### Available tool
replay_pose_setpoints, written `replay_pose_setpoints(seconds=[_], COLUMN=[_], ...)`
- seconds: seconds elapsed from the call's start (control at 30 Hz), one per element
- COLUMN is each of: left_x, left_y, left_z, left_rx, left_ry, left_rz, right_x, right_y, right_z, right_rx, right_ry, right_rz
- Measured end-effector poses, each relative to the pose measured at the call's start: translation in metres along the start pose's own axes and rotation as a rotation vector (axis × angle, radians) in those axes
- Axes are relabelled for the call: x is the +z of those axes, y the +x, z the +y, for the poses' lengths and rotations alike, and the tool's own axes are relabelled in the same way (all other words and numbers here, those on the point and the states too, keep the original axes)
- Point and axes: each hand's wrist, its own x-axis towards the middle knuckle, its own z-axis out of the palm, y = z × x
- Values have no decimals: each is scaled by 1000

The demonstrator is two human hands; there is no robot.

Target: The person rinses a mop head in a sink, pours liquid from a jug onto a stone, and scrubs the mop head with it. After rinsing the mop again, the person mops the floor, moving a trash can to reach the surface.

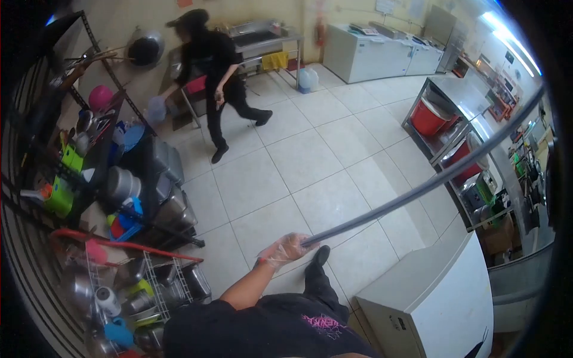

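Observation:
My left hand (285, 250), in a clear plastic glove, reaches out from a dark short sleeve. Its fingers are closed at the lower end of a long grey tube or bar (412, 194). From there the tube rises to the upper right across the view, over the tiled floor (310, 197). My right hand does not show.
Pans and plastic containers crowd a rack (122, 185) at left. A co-worker in dark clothes (209, 65) strides near a metal table (262, 45). White chest freezers (379, 59) line the back. Red buckets (427, 116) sit on shelves at right. A white cabinet (418, 292) stands lower right.

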Motion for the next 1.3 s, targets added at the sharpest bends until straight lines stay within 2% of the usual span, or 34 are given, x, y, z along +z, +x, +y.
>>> replay_pose_setpoints(seconds=[0.03,0.1,0.13,0.2,0.23,0.3,0.33,0.37,0.4,0.43,0.47,0.5,0.53,0.6,0.63,0.7,0.73,0.8,0.87,0.9,0.93,0.97,1.0,1.03,1.1,1.17,1.2,1.23,1.3], left_x=[0,10,-3,-23,-29,-31,-36,-51,-62,-72,-77,-74,-80,-98,-98,-90,-103,-133,-161,-188,-202,-208,-218,-237,-284,-312,-327,-344,-357], left_y=[20,64,100,147,172,219,238,253,267,282,298,316,333,370,393,445,470,513,553,584,610,637,665,687,713,749,772,788,829], left_z=[6,7,16,29,31,30,26,35,39,41,39,29,23,11,-7,-52,-58,-69,-79,-86,-101,-125,-141,-138,-124,-143,-150,-152,-184], left_rx=[-8,-53,-50,-71,-58,-61,-98,-138,-162,-160,-150,-107,-116,-146,-147,-148,-142,-323,-275,-205,-191,-122,-56,-59,-265,-238,-183,-236,-284], left_ry=[97,63,43,23,-23,-75,-146,-218,-225,-190,-154,-294,-304,-320,-328,-426,-433,-761,-705,-627,-634,-507,-376,-381,-516,-537,-574,-495,-550], left_rz=[67,80,130,102,167,239,246,256,266,302,341,380,393,374,385,465,469,284,309,356,360,368,375,364,359,356,399,426,431], right_x=[-5,-20,-31,-67,-91,-114,-141,-169,-200,-240,-256,-270,-284,-314,-317,-316,-308,-269,-236,-216,-202,-207,-213,-251,-233,-204,-198,-195,-194], right_y=[16,39,64,108,130,161,190,198,214,188,225,263,268,267,271,275,272,341,383,388,385,381,387,404,392,380,384,392,413], right_z=[-10,-21,-55,-119,-145,-177,-208,-249,-289,-348,-378,-409,-444,-523,-555,-616,-640,-648,-630,-620,-625,-605,-638,-638,-633,-649,-677,-706,-769], right_rx=[-4,-9,-46,-108,-135,-174,-360,-387,-403,-438,-462,-487,-494,-746,-754,-495,-574,-601,-765,-813,-264,-762,-762,-737,-652,-576,-556,-538,-510], right_ry=[24,54,83,131,151,179,73,60,-26,-148,-139,-125,-143,-236,-246,-103,-137,-135,-537,-399,-230,-555,-556,-542,-500,-435,-406,-382,-347], right_rz=[-28,-93,-115,-154,-170,-208,-107,34,75,101,159,219,218,413,416,244,233,268,300,327,86,95,107,97,39,-10,-21,-29,-52])
